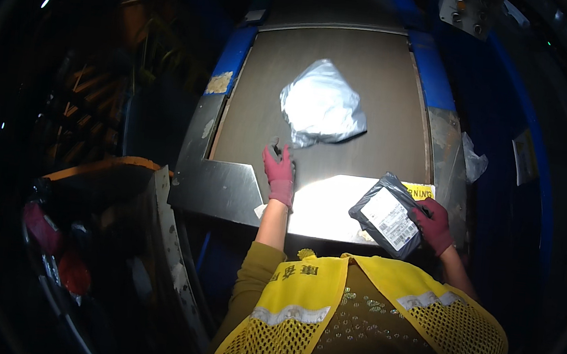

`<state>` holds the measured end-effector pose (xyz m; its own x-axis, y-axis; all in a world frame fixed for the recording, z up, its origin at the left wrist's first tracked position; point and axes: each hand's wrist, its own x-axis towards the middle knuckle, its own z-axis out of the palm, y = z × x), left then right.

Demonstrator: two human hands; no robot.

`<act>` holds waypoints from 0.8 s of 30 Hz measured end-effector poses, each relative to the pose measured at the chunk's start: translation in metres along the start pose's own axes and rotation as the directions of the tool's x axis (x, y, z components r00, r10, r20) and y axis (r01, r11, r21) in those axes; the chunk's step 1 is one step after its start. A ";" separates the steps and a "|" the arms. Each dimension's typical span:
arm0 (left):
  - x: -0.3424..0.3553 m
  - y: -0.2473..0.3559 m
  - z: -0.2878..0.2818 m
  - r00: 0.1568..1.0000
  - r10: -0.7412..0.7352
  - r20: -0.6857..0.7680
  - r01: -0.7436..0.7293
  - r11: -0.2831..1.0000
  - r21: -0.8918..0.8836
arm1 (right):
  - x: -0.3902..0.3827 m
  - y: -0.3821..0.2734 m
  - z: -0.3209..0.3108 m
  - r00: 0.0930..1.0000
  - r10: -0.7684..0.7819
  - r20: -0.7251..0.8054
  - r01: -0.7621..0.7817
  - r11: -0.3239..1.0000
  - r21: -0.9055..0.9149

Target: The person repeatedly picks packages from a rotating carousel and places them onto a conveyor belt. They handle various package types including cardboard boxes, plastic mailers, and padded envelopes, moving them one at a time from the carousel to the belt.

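Note:
A pale, shiny plastic mailer bag [323, 104] lies crumpled on the grey belt [255, 84], brightly lit from above. My left hand [279, 176], in a dark red glove with grey fingertips, reaches over the belt's near edge just below the bag. Its fingers are stretched out and hold nothing. In my right hand [434, 225], gloved the same way, is a black plastic-wrapped parcel [372, 199] with a white printed label [393, 219] facing up. I grip it by its right edge, over the metal ledge; the fingers underneath are hidden.
A metal ledge [226, 195] borders the belt's near end, with a yellow warning sticker [421, 191] at right. Blue side rails [433, 79] flank the belt. A control box with buttons [465, 9] stands far right. At left, a container [101, 165] with an orange rim holds dim items.

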<state>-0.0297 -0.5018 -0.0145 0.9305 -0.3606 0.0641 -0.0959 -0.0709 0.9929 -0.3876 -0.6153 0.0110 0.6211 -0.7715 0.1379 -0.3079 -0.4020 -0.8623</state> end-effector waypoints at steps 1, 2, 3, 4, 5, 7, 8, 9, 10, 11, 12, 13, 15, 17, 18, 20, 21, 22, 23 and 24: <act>-0.010 0.005 -0.001 0.997 0.074 -0.005 -0.074 0.996 0.041 | 0.004 -0.004 0.000 0.999 -0.030 0.030 0.029 0.999 0.039; -0.023 0.009 -0.004 0.989 0.145 -0.011 -0.143 0.986 0.088 | 0.007 -0.008 0.000 0.998 0.054 0.022 -0.057 0.993 0.108; -0.040 0.013 -0.008 0.960 0.273 -0.056 -0.263 0.954 0.145 | 0.009 -0.012 0.000 0.992 0.106 0.066 -0.116 0.977 0.176; -0.058 0.018 -0.011 0.961 0.276 -0.008 -0.265 0.931 0.250 | 0.009 -0.015 0.000 0.982 0.106 0.153 -0.145 0.950 0.277; -0.085 0.024 -0.014 0.931 0.365 0.022 -0.357 0.893 0.273 | 0.008 -0.016 0.000 0.986 0.100 0.134 -0.134 0.953 0.274; -0.128 0.035 -0.018 0.905 0.424 0.035 -0.411 0.849 0.332 | 0.004 -0.012 -0.002 0.990 0.113 0.079 -0.136 0.892 0.432; -0.151 0.042 -0.023 0.886 0.464 -0.014 -0.432 0.836 0.339 | 0.003 -0.009 -0.005 0.984 0.078 0.158 -0.152 0.831 0.535; -0.171 0.048 -0.032 0.877 0.481 -0.024 -0.447 0.831 0.332 | 0.007 -0.002 -0.003 0.995 0.052 0.088 -0.090 0.864 0.496; -0.191 0.053 -0.049 0.880 0.473 -0.045 -0.439 0.846 0.303 | 0.013 0.003 -0.002 0.986 0.066 0.151 -0.140 0.817 0.560; -0.207 0.055 -0.059 0.888 0.458 -0.052 -0.430 0.864 0.261 | 0.020 0.013 0.001 0.966 0.166 0.200 -0.253 0.779 0.574; -0.214 0.059 -0.073 0.875 0.476 -0.092 -0.443 0.862 0.247 | 0.035 0.018 0.003 0.978 0.144 0.150 -0.206 0.773 0.600; -0.217 0.060 -0.083 0.903 0.411 -0.126 -0.393 0.908 0.146 | 0.050 0.027 0.003 0.974 0.212 0.083 -0.220 0.783 0.582; -0.211 0.058 -0.118 0.847 0.443 -0.292 -0.387 0.892 0.232 | 0.101 0.043 0.024 0.992 0.129 0.010 -0.106 0.765 0.635; -0.195 0.055 -0.168 0.810 0.478 -0.339 -0.386 0.870 0.307 | 0.159 0.061 0.043 0.993 0.118 0.025 -0.105 0.751 0.651; -0.184 0.055 -0.195 0.847 0.368 -0.383 -0.293 0.925 0.240 | 0.178 0.073 0.052 0.992 0.127 0.002 -0.098 0.754 0.649; -0.169 0.065 -0.266 0.721 0.568 -0.398 -0.216 0.730 0.648 | 0.219 0.087 0.068 0.986 0.145 -0.084 -0.062 0.780 0.622; -0.163 0.072 -0.304 0.674 0.644 -0.361 -0.172 0.613 0.771 | 0.233 0.093 0.069 0.977 0.195 -0.084 -0.111 0.805 0.583; -0.153 0.087 -0.351 0.831 0.420 -0.366 -0.047 0.708 0.705 | 0.240 0.094 0.069 0.989 0.114 -0.097 -0.041 0.828 0.559; -0.147 0.102 -0.390 0.831 0.406 -0.380 0.131 0.520 0.844 | 0.245 0.092 0.068 0.982 0.146 -0.117 -0.067 0.860 0.506; -0.141 0.119 -0.428 0.809 0.391 -0.440 0.251 0.447 0.859 | 0.242 0.086 0.066 0.986 0.085 -0.147 -0.015 0.904 0.428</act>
<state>-0.0206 -0.0614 0.1373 0.8704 0.0899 0.4842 -0.1125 -0.9209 0.3732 -0.2162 -0.8036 -0.0623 0.4801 -0.8670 0.1337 0.0209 -0.1411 -0.9898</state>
